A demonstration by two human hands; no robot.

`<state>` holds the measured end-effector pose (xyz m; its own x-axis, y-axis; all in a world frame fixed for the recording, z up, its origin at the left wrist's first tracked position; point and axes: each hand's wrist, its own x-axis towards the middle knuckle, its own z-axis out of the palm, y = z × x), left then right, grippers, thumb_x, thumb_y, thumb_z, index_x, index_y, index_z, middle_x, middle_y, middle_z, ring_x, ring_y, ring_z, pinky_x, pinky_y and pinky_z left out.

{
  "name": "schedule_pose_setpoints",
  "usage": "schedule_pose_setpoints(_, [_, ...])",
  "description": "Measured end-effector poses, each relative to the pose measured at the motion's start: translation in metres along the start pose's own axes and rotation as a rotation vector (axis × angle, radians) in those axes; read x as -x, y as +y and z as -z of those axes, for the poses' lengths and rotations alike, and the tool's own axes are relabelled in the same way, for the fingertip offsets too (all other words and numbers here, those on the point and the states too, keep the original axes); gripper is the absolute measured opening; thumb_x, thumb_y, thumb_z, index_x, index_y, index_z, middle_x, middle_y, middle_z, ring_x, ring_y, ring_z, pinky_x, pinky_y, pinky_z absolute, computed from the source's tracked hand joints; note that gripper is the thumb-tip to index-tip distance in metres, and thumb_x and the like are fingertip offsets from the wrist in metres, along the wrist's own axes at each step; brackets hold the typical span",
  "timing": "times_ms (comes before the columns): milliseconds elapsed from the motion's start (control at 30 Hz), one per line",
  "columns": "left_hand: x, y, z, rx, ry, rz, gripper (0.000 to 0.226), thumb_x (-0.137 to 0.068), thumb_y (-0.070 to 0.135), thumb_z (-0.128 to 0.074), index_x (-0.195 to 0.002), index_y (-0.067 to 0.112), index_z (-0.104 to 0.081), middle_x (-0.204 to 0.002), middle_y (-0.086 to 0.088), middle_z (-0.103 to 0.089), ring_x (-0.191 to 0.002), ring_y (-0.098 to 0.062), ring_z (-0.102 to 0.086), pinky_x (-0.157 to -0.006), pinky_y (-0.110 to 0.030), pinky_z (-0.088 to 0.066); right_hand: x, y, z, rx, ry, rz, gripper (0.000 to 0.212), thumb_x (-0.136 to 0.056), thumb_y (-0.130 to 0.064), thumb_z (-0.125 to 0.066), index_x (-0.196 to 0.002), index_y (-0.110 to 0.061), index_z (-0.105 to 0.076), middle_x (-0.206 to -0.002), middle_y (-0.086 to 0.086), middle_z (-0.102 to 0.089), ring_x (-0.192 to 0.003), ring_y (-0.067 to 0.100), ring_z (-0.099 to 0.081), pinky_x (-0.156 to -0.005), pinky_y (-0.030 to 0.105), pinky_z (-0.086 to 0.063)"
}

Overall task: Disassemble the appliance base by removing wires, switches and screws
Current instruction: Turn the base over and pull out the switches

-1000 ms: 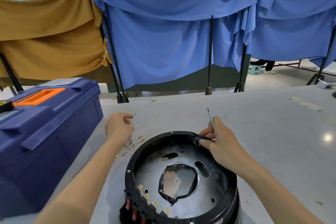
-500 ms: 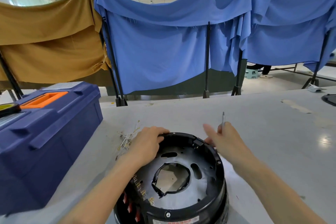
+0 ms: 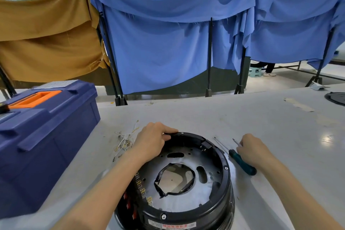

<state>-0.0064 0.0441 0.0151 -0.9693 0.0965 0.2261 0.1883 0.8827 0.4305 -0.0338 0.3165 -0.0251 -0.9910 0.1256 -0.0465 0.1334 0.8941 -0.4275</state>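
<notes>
Appliance base (image 3: pixel 186 215), a black round housing with a metal plate (image 3: pixel 188 155) set inside it, is seen standing on the grey table (image 3: pixel 261 117), close to the near edge and between the two forearms. Its far left rim is gripped by the left hand (image 3: pixel 151 143), the thumb laid over the edge and the fingers curled outside it. Red switches (image 3: pixel 128 205) are visible on the near left wall, and a screw (image 3: pixel 163 216) is seated in the front rim. The right hand (image 3: pixel 253 152) is rested on the table just right of the base, its fingers closed around a thin pointed tool (image 3: pixel 234 141). A green-handled screwdriver (image 3: pixel 241 161) is laid between that hand and the base. Loose wires (image 3: pixel 124 141) are heaped just left of the base. A blue toolbox (image 3: pixel 46 136) is placed at the far left. Blue cloth (image 3: pixel 168 43) and mustard cloth (image 3: pixel 46 43) are hung behind the table.
</notes>
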Motion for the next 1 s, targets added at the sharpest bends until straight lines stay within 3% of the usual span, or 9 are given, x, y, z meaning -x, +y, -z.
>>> schedule_pose_setpoints(167, [-0.002,0.004,-0.001,-0.008,-0.005,-0.032,0.05,-0.091,-0.008,-0.051,-0.12,0.028,-0.07,-0.121,0.001,-0.07,-0.111,-0.016,-0.064,-0.094,-0.038,-0.052,-0.001,0.0,-0.001,0.002,-0.004,0.004,0.027,-0.095,-0.01,-0.048,-0.069,-0.01,-0.043,-0.067,0.007,-0.043,-0.069,0.027,-0.042,-0.055,0.03,-0.032])
schedule_pose_setpoints(267, [-0.001,0.005,-0.002,-0.01,0.004,-0.05,0.046,-0.091,-0.006,-0.053,-0.118,0.028,-0.071,-0.12,0.001,-0.07,-0.111,-0.02,-0.063,-0.095,-0.038,-0.051,0.006,-0.006,0.006,0.013,0.112,0.036,0.034,-0.097,-0.013,-0.047,-0.065,-0.01,-0.039,-0.062,0.007,-0.043,-0.073,0.032,-0.043,-0.061,0.033,-0.034])
schedule_pose_setpoints(367, [-0.003,0.003,0.0,0.008,-0.017,-0.07,0.039,-0.092,-0.001,-0.057,-0.116,0.027,-0.072,-0.118,0.001,-0.071,-0.108,-0.02,-0.064,-0.096,-0.038,-0.05,0.02,-0.023,0.018,-0.316,0.191,0.225,0.028,-0.098,-0.021,-0.053,-0.077,-0.007,-0.065,-0.072,0.006,-0.066,-0.075,0.027,-0.061,-0.065,0.031,-0.045])
schedule_pose_setpoints(467, [-0.004,0.002,0.003,0.049,-0.041,-0.071,0.035,-0.093,0.003,-0.059,-0.115,0.026,-0.072,-0.116,0.003,-0.072,-0.103,-0.016,-0.066,-0.097,-0.036,-0.05,0.039,-0.049,0.014,-0.565,-0.021,0.381,0.024,-0.096,-0.022,-0.057,-0.081,-0.013,-0.074,-0.074,0.001,-0.072,-0.067,0.012,-0.064,-0.058,0.016,-0.047])
schedule_pose_setpoints(533, [-0.003,0.0,0.003,0.078,-0.03,-0.065,0.034,-0.092,0.003,-0.06,-0.115,0.025,-0.073,-0.115,0.003,-0.072,-0.103,-0.015,-0.066,-0.097,-0.035,-0.05,0.044,-0.057,0.001,-0.583,-0.113,0.377,0.031,-0.099,-0.023,-0.051,-0.081,-0.009,-0.073,-0.069,-0.001,-0.068,-0.059,0.011,-0.056,-0.052,0.017,-0.041])
schedule_pose_setpoints(633, [-0.002,-0.001,0.003,0.088,-0.018,-0.063,0.035,-0.091,0.0,-0.06,-0.115,0.022,-0.073,-0.115,-0.001,-0.073,-0.103,-0.016,-0.067,-0.097,-0.032,-0.049,0.044,-0.058,-0.011,-0.657,-0.113,0.285,0.049,-0.103,-0.029,-0.043,-0.069,0.006,-0.05,-0.061,0.004,-0.036,-0.055,0.017,-0.028,-0.051,0.026,-0.025])
schedule_pose_setpoints(800, [-0.004,0.007,0.003,0.075,-0.036,-0.089,0.031,-0.092,-0.001,-0.059,-0.112,0.017,-0.074,-0.111,-0.003,-0.074,-0.106,-0.017,-0.066,-0.098,-0.029,-0.049,0.048,-0.064,-0.012,-0.572,-0.021,0.326,0.051,-0.1,-0.031,-0.045,-0.058,-0.019,-0.019,-0.056,0.001,-0.017,-0.052,0.017,-0.017,-0.048,0.027,-0.019])
schedule_pose_setpoints(933, [-0.002,0.007,0.002,0.054,-0.031,-0.072,0.028,-0.094,0.01,-0.061,-0.119,0.018,-0.07,-0.121,0.0,-0.069,-0.117,-0.016,-0.058,-0.103,-0.032,-0.043,0.05,-0.067,-0.014,-0.475,0.027,0.397,0.057,-0.098,-0.045,-0.049,-0.054,-0.015,-0.028,-0.051,0.001,-0.027,-0.049,0.016,-0.026,-0.046,0.021,-0.026])
schedule_pose_setpoints(1000, [0.002,0.01,0.002,-0.008,0.085,-0.095,0.025,-0.094,0.022,-0.063,-0.117,0.018,-0.069,-0.119,0.001,-0.065,-0.117,-0.016,-0.052,-0.102,-0.033,-0.039,0.05,-0.064,-0.014,-0.614,-0.058,0.369,0.046,-0.094,-0.048,-0.056,-0.063,-0.013,-0.056,-0.057,-0.002,-0.055,-0.053,0.014,-0.05,-0.053,0.015,-0.036])
